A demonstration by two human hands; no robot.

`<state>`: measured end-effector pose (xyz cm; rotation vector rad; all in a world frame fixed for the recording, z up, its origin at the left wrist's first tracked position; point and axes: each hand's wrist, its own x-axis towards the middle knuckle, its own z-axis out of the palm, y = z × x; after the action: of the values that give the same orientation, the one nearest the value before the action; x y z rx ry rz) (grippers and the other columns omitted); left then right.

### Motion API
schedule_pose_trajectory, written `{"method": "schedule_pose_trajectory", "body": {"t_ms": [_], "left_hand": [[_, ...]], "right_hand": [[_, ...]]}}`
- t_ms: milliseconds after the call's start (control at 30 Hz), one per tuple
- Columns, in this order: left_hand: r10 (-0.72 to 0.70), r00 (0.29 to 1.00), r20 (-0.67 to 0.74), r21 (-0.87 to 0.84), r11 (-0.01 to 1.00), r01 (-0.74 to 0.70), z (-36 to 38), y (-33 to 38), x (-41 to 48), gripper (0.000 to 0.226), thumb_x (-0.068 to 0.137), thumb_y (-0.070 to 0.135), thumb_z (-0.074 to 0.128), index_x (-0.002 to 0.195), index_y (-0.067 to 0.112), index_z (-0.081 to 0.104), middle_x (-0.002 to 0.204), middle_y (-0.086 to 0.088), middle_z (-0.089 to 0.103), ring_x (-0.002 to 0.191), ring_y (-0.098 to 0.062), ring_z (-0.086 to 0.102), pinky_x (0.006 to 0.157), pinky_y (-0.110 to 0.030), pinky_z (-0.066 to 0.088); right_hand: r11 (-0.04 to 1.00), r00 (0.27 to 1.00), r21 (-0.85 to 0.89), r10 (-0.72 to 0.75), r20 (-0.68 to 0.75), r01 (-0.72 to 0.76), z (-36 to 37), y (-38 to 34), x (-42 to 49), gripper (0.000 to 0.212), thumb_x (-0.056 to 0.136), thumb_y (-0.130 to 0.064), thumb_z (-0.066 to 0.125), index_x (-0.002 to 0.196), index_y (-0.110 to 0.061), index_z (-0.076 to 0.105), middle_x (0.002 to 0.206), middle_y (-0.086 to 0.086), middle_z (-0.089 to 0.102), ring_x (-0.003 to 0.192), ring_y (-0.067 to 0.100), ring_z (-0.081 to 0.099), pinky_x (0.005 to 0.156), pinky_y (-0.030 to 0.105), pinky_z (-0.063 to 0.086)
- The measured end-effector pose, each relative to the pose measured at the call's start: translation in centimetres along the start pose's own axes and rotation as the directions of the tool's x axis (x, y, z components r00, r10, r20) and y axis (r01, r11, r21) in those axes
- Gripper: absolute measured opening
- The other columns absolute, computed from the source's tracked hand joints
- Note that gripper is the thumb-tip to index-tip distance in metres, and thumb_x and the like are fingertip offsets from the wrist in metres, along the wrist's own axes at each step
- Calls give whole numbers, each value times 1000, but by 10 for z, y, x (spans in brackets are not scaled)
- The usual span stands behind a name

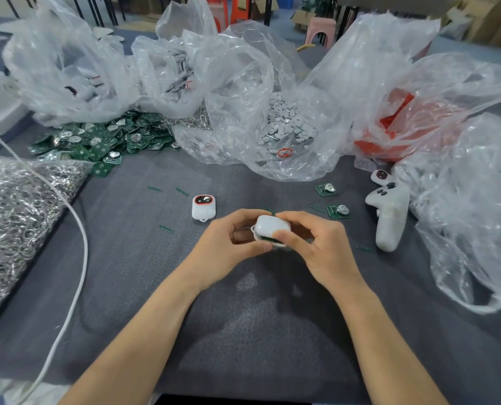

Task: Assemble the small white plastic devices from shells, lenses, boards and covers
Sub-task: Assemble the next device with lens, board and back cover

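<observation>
Two hands meet above the middle of the grey table [243, 317]. The left hand [228, 244] and the right hand [319, 247] are both curled round one small white device [272, 225], which is held between them just clear of the cloth. It is pinched from each end by the fingers [244, 216], with the thumbs pressed along its near edge.

The device's long axis is laid roughly left to right. Its small loop [254, 229] is pointed toward the left hand, and its smooth rounded back is turned up. A thin green board edge [266, 238] is seen in the seam on the near side, so the step in hand is judged to be the closing of the cover over the board. An even squeeze along the seam is probably called for next, until the green is hidden.

A finished device [204, 206] is laid lens-up nearby to the left, and loose boards [326, 189] are laid to the right.
</observation>
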<state>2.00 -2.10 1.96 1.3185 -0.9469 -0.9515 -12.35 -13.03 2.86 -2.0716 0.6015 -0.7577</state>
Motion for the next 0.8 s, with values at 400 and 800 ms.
{"method": "schedule_pose_trajectory", "body": {"t_ms": [400,800], "left_hand": [[7,1000,5,-16,1000,-7,-1,1,0,43,79,-5,71,115,16,61,111,1,72,100,-17,69,83,-22,53],[3,1000,-5,-94,996,-4,0,-1,0,37,84,-9,64,113,12,55,100,-7,74,83,-23,73,76,-21,53]], "right_hand": [[948,981,300,146,-129,-101,-2,-1,2,27,82,-39,58,92,-17,70,75,-8,71,64,5,65,62,16,51],[946,947,250,259,-192,-208,-2,8,3,20,83,-10,72,94,-26,67,78,2,69,55,6,61,51,13,46]]}}
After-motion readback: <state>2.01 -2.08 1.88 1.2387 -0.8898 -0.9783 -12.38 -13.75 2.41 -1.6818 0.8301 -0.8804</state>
